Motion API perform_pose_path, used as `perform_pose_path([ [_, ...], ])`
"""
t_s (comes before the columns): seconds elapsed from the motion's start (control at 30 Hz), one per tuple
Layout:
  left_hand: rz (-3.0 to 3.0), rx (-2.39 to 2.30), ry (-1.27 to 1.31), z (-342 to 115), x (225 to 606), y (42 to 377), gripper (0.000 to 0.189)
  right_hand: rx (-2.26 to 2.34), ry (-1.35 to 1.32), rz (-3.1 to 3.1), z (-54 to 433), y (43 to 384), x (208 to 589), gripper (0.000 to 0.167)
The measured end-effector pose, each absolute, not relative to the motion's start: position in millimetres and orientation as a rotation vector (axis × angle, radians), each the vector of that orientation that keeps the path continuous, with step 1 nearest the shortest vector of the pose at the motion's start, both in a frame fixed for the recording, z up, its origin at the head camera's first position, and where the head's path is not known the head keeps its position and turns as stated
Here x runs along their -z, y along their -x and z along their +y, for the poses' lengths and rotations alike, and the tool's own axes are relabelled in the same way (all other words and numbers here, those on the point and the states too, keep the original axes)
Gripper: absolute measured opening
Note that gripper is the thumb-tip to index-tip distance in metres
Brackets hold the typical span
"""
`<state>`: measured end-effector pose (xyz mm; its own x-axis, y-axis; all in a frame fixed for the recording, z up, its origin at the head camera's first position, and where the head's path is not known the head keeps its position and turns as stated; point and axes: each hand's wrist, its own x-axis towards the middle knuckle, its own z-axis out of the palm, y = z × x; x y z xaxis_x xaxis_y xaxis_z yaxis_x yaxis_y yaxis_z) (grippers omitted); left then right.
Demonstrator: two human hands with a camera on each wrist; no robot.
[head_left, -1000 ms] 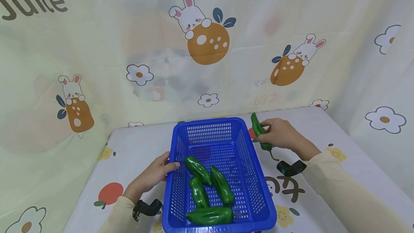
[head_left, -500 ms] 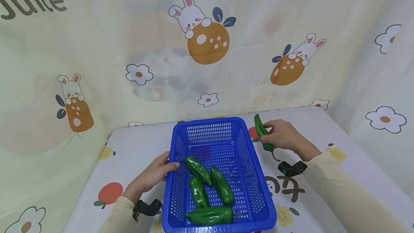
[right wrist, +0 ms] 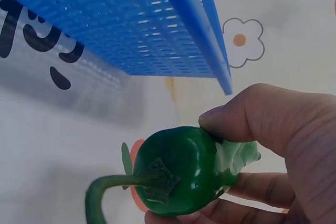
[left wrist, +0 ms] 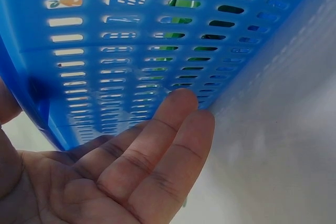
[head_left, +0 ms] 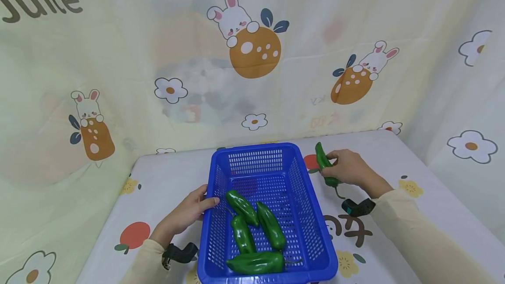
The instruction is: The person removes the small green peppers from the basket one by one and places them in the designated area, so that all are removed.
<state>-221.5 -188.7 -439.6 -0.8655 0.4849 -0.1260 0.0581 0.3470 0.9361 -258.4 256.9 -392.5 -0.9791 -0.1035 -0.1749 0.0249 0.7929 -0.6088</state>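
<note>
A blue plastic basket [head_left: 256, 147] with slotted walls stands on the table, several green peppers [head_left: 270, 227] lying in its near half. My left hand [head_left: 186, 213] holds the basket's left side, thumb over the rim. In the left wrist view, the fingers [left wrist: 157, 166] lie along the outer wall. To the right of the basket, my right hand [head_left: 348, 168] grips another green pepper [head_left: 321, 157] between thumb and fingers. Its curved stem [right wrist: 107, 182] points toward the camera in the right wrist view. That pepper is apart from the basket; its middle is partly hidden by the fingers.
A white printed tablecloth [head_left: 165, 174] covers the table. Behind it hangs a pale curtain [head_left: 296, 95] with rabbit and flower prints, and more curtain closes off both sides. Dark camera mounts [head_left: 357, 206] sit on both wrists.
My right hand has shifted slightly right and toward me, carrying its pepper a little farther from the basket. The left hand, the basket and the peppers inside have stayed in place.
</note>
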Motion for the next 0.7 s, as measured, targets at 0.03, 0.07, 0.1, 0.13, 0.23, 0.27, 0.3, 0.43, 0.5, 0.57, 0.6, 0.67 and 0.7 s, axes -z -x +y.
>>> perform_pose_path([
  [0.03,2.234,-1.528,-0.478,-188.7,439.6,221.4,0.065,0.949,0.059,2.782,257.8,258.5,393.3,0.064],
  [0.07,2.235,-1.528,-0.477,-188.6,439.5,221.2,0.065,0.945,0.057,2.782,258.8,258.5,394.1,0.064],
  [0.1,2.235,-1.529,-0.477,-188.5,439.4,221.0,0.065,0.945,0.055,2.780,259.8,258.7,395.1,0.064],
  [0.13,2.235,-1.530,-0.476,-188.4,439.4,220.9,0.065,0.944,0.054,2.780,260.8,258.8,396.0,0.065],
  [0.23,2.238,-1.530,-0.473,-188.1,439.1,220.3,0.065,0.938,0.048,2.782,263.0,259.8,400.0,0.066],
  [0.27,2.240,-1.531,-0.471,-188.0,439.0,220.1,0.065,0.932,0.043,2.785,263.7,260.1,401.2,0.066],
  [0.3,2.242,-1.530,-0.470,-187.9,438.9,219.9,0.065,0.932,0.038,2.785,264.5,260.3,402.1,0.066],
  [0.43,2.246,-1.531,-0.465,-187.6,439.0,219.4,0.066,0.916,0.011,2.787,266.8,260.7,405.7,0.065],
  [0.5,2.245,-1.532,-0.464,-187.6,438.9,219.2,0.066,0.910,0.001,2.788,268.1,260.9,407.2,0.066],
  [0.57,2.246,-1.533,-0.463,-187.6,439.0,219.1,0.066,0.902,-0.010,2.790,268.8,261.1,409.2,0.066],
  [0.6,2.246,-1.533,-0.463,-187.7,439.0,219.0,0.066,0.899,-0.016,2.790,269.2,261.3,410.2,0.066],
  [0.67,2.248,-1.533,-0.462,-187.8,439.1,218.8,0.066,0.890,-0.024,2.793,270.2,261.8,412.1,0.066],
  [0.7,2.249,-1.533,-0.462,-187.8,439.2,218.7,0.066,0.886,-0.031,2.792,270.6,262.0,413.0,0.066],
])
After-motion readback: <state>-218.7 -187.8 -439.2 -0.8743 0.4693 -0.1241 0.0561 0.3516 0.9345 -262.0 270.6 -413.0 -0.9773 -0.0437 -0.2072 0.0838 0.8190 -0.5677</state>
